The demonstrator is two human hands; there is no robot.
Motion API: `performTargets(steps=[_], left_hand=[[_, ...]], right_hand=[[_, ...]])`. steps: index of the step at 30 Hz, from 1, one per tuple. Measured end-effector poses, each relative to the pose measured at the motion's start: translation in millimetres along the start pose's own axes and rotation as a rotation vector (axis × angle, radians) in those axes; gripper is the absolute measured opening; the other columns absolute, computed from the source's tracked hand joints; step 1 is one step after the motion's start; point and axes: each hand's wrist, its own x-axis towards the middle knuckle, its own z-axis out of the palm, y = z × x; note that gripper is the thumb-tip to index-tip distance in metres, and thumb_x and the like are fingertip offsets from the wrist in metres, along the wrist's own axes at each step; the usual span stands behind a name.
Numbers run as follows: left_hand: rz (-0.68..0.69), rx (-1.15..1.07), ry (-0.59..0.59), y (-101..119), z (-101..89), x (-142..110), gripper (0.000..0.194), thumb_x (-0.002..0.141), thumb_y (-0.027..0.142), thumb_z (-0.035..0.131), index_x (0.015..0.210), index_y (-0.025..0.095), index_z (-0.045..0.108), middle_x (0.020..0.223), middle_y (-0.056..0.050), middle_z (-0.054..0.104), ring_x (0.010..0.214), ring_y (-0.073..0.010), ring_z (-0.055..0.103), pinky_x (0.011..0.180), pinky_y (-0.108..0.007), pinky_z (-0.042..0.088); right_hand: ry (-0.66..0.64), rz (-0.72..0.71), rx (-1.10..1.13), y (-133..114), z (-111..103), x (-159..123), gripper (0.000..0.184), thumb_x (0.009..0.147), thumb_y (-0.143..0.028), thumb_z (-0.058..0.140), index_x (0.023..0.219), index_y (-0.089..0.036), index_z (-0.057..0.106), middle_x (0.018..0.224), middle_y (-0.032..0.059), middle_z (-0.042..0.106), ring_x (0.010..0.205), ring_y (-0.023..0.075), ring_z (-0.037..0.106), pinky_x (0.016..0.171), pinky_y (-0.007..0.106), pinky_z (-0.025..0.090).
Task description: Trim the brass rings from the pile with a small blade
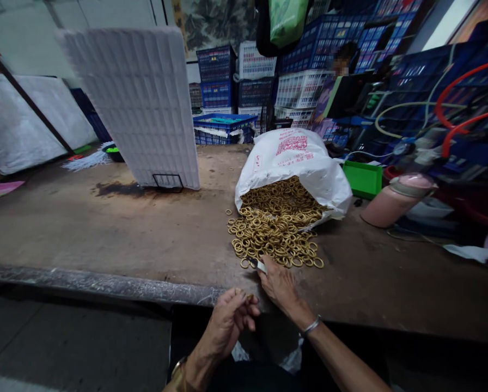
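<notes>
A large pile of brass-coloured rings (268,239) spills from the open mouth of a white woven sack (285,152) onto the wooden table. At the near edge of that pile, my right hand (280,284) is closed on a small tool with a white handle and a dark tip (262,266); its exact kind does not show. The tip lies close to the nearest rings. Lower and to the left, in front of the table edge, my left hand (232,316) pinches a small gold-coloured ring (250,298), mostly covered by the fingers.
A tall white ribbed panel (133,103) stands on a wire stand (168,181) at the left of the wooden table (105,239). Right of the sack are a green tray (363,179) and a pink bottle (398,199). Stacked crates (217,76) and another person (325,103) are behind.
</notes>
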Motion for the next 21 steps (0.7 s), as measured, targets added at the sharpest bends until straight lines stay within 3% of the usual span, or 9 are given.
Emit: performTargets(steps=[7, 13, 17, 21], left_hand=[[-0.104, -0.161, -0.007, 6, -6.4, 4, 0.019, 0.070, 0.029, 0.059, 0.081, 0.014, 0.054, 0.067, -0.002, 0.057, 0.053, -0.0092, 0.051, 0.043, -0.019, 0.037], [-0.199, -0.298, 0.042, 2, -9.3, 12, 0.026, 0.067, 0.030, 0.063, 0.055, 0.012, 0.047, 0.068, -0.002, 0.054, 0.055, -0.0078, 0.050, 0.045, -0.018, 0.036], [-0.174, -0.201, 0.131, 3, -2.6, 16, 0.025, 0.064, 0.031, 0.068, 0.065, 0.013, 0.050, 0.066, 0.001, 0.053, 0.051, -0.0056, 0.048, 0.041, -0.016, 0.032], [-0.034, 0.019, 0.148, 3, 4.4, 19, 0.035, 0.063, 0.041, 0.067, 0.082, 0.016, 0.051, 0.063, 0.004, 0.050, 0.044, -0.0038, 0.042, 0.037, -0.014, 0.026]], right_hand=[[-0.053, 0.074, -0.039, -13, -1, 14, 0.013, 0.082, -0.030, 0.043, 0.090, -0.020, 0.046, 0.078, 0.0051, 0.064, 0.070, 0.0182, 0.060, 0.054, 0.026, 0.025], [-0.077, 0.101, -0.028, -11, 0, 18, 0.014, 0.080, -0.029, 0.045, 0.091, -0.020, 0.046, 0.079, 0.0047, 0.064, 0.072, 0.0182, 0.060, 0.056, 0.025, 0.027], [-0.057, 0.118, 0.017, -11, -4, 17, 0.013, 0.077, -0.023, 0.044, 0.088, -0.019, 0.048, 0.073, 0.0039, 0.062, 0.066, 0.0167, 0.058, 0.055, 0.024, 0.026], [-0.026, 0.108, 0.301, -9, -4, 11, 0.008, 0.075, -0.020, 0.042, 0.074, -0.020, 0.049, 0.063, -0.0011, 0.056, 0.058, 0.0120, 0.050, 0.053, 0.022, 0.027]])
